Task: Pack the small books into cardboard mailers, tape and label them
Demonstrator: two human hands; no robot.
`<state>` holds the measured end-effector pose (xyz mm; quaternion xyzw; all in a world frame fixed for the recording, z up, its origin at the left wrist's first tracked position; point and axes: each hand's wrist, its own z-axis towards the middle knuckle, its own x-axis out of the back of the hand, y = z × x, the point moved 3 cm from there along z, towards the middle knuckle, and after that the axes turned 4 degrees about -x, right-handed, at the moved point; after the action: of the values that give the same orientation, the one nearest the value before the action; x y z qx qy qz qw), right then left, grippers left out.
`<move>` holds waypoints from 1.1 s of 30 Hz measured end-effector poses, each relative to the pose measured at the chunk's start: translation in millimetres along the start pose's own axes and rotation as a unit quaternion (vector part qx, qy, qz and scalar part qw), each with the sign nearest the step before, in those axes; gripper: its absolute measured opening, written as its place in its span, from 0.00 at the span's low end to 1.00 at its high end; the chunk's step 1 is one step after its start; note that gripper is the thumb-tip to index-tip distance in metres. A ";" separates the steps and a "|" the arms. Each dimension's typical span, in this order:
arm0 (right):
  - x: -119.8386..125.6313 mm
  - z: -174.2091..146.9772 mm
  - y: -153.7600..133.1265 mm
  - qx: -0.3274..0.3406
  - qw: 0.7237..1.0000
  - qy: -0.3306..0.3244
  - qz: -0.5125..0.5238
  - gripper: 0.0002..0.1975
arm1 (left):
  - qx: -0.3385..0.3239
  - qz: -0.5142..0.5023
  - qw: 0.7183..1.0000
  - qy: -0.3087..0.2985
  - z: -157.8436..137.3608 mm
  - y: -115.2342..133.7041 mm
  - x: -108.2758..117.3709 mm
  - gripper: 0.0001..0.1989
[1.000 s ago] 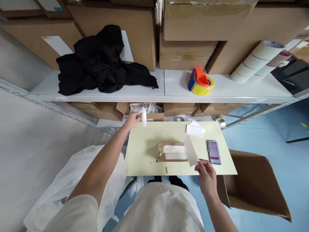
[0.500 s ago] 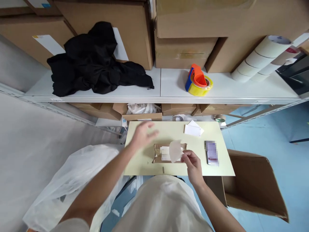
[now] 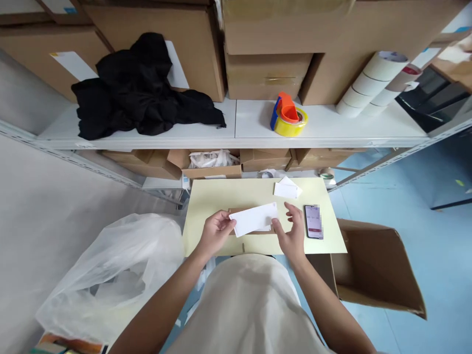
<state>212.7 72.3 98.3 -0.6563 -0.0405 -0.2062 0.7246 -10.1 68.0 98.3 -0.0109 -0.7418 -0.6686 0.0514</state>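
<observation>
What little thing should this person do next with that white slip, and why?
Perhaps gently pinch its right end with the right hand: that hand is open beside it, while only the left hand grips the white slip, which slants over the brown parcel. Two hands would probably straighten it more easily.

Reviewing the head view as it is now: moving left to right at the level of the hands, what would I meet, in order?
Translucent plastic bag → left hand → white slip → right hand → phone → open cardboard box.
</observation>
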 end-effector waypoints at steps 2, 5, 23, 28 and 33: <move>5.9 2.2 7.7 -0.044 0.998 -0.032 0.010 0.21 | 0.023 -0.011 1.000 -0.014 -1.4 -6.3 0.9 0.10; 8.3 -5.4 18.3 -0.103 0.989 -0.097 0.035 0.14 | 0.038 0.011 0.999 -0.036 -6.1 -21.3 -3.2 0.10; -30.1 -5.4 97.3 -0.221 0.965 -0.091 -0.108 0.18 | 0.073 0.147 0.986 0.017 28.9 -110.5 -8.2 0.11; -33.6 4.3 108.5 -0.189 0.952 -0.099 -0.219 0.14 | 0.085 0.234 0.968 0.021 41.3 -106.9 -15.2 0.28; -40.4 6.5 114.7 -0.146 0.924 -0.115 -0.335 0.12 | 0.095 0.339 0.936 0.016 42.6 -101.0 -23.0 0.28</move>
<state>217.7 94.6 -21.3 -0.7219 -0.3106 -0.3639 0.4999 1.5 100.9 -8.1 -0.2457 -0.7532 -0.5380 0.2879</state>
